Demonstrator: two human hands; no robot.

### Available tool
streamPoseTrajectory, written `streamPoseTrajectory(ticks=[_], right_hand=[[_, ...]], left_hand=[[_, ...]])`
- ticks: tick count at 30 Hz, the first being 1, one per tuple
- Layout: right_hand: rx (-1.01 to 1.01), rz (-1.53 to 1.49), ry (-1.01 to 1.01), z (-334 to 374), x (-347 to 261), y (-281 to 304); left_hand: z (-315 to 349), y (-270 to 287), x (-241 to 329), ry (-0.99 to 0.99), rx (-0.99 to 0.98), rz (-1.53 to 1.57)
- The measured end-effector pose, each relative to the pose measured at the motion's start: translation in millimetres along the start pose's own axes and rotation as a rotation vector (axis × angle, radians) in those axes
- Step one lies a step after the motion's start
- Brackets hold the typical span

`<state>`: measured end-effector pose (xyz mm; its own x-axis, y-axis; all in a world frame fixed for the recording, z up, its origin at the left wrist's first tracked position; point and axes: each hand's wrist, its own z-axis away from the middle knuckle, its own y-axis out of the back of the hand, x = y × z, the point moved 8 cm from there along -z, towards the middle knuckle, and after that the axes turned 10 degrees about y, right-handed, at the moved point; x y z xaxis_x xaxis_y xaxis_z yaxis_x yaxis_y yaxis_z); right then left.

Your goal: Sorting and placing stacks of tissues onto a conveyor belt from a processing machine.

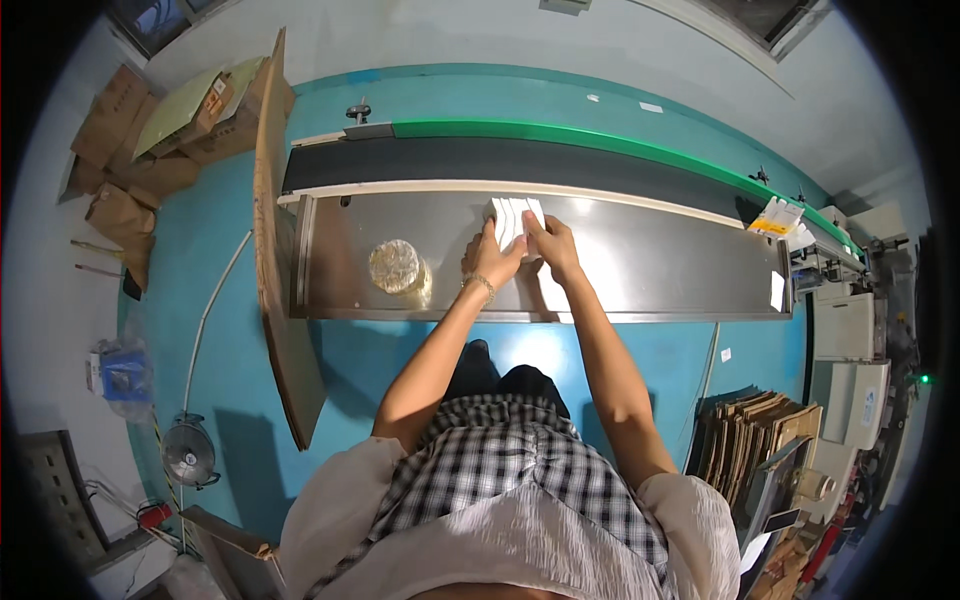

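Note:
Both my hands grip a small row of white boxes (515,212), pressed side by side with dark seams between them, above the middle of a steel worktable (660,270). My left hand (495,260) closes on the near left side, a bracelet on its wrist. On the right side, my right hand (551,243) wraps the row with its thumb toward the near face. The undersides of the boxes are hidden, so I cannot tell whether they touch the steel. Left of my hands a clear round container (393,268) stands on the table.
A dark conveyor belt (480,160) with a green rail (560,136) runs along the table's far side. Yellow and white cartons (778,217) lie at its right end, beside machinery. A tall board (272,230) borders the left end. Flattened cardboard (745,440) stands at lower right.

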<state>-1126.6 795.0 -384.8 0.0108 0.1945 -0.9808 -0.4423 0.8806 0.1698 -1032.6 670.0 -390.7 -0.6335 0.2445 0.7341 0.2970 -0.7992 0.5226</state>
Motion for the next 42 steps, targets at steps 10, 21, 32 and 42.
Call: streamPoseTrajectory(ticks=[10, 21, 32, 42], right_hand=[[-0.163, -0.559, -0.282, 4.7, 16.0, -7.5], [0.011, 0.153, 0.079, -33.4, 11.4, 20.5], [-0.413, 0.261, -0.128, -26.0, 20.4, 26.4], [-0.437, 0.116, -0.099, -24.8, 21.1, 16.2]], left_hand=[[-9.9, 12.9, 8.7, -0.107, 0.094, 0.154], [-20.2, -2.3, 5.8, -0.099, 0.101, 0.219], [3.3, -15.6, 15.0, -0.104, 0.127, 0.229], [0.7, -11.7, 31.0, -0.079, 0.157, 0.381]])
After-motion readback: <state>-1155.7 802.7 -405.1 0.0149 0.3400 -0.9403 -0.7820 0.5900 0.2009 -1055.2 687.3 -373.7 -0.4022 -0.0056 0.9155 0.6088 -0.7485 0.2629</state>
